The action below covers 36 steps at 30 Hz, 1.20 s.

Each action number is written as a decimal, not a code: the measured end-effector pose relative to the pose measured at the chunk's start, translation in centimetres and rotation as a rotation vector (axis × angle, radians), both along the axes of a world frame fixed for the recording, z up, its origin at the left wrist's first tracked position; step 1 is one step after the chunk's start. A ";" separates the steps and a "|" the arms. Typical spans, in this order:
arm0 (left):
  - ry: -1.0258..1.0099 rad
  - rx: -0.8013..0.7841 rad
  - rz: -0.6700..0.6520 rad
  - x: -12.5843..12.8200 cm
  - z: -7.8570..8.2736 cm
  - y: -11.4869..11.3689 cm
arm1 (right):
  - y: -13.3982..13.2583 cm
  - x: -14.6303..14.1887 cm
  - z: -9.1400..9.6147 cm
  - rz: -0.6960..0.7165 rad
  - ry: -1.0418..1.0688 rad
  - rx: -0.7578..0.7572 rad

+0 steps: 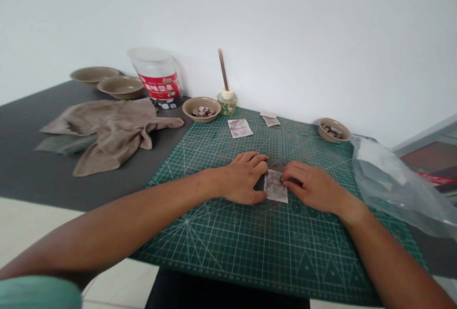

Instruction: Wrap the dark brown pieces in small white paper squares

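Note:
On the green cutting mat [221, 233] lies a small pale square of paper [276, 190] with dark brown smudges. My left hand [244, 178] rests flat at its left side, fingers spread, with thumb and fingertips on or against the edge. At the sheet's right side, my right hand [310, 185] is closed in a pinch around a small dark disc [283, 180], pressed to the paper. Most of the disc is hidden by my fingers. Farther back on the mat are another smudged paper square [240, 128] and a folded piece of paper [270, 119].
A bowl of small discs [202, 101] stands at the back left, another bowl [330, 125] at the back right. Also around are a reed diffuser [227, 102], a clear plastic tub [160, 80], a brown cloth [110, 133], two stacked-looking bowls [121, 91] and a plastic bag [396, 185].

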<state>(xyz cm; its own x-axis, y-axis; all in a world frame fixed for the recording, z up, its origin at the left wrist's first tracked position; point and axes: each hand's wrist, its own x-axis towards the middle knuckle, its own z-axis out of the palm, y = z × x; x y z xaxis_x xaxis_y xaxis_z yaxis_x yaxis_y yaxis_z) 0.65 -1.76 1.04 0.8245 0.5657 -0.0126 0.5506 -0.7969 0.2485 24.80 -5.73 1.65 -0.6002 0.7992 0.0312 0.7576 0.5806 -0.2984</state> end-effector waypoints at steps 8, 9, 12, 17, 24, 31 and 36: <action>-0.001 -0.003 0.001 0.0 -0.1 0.1 | -0.6 -0.8 0.0 0.008 -0.004 0.026; 0.001 0.001 0.001 0.0 -0.2 0.1 | -0.5 -0.6 0.1 -0.007 -0.010 0.021; -0.003 0.005 -0.002 0.0 -0.2 0.1 | -0.7 -0.5 0.1 0.074 0.005 -0.036; -0.005 -0.012 0.002 0.0 -0.1 0.1 | -0.8 -1.1 -0.5 0.059 0.054 0.017; 0.008 -0.024 -0.003 0.0 -0.1 0.1 | -0.8 -0.6 -0.7 0.036 0.064 -0.010; -0.004 -0.010 -0.001 -0.1 -0.3 0.2 | -0.4 -0.4 -0.5 -0.056 0.059 0.055; -0.010 -0.013 -0.010 -0.1 -0.3 0.1 | -1.0 -1.0 -0.5 0.085 0.084 -0.078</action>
<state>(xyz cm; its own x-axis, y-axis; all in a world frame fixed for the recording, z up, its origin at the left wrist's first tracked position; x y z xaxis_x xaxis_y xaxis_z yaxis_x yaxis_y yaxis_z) 0.51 -1.66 0.76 0.8302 0.5574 -0.0117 0.5402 -0.7989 0.2644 23.83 -6.72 1.17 -0.6639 0.7474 0.0245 0.6768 0.6145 -0.4054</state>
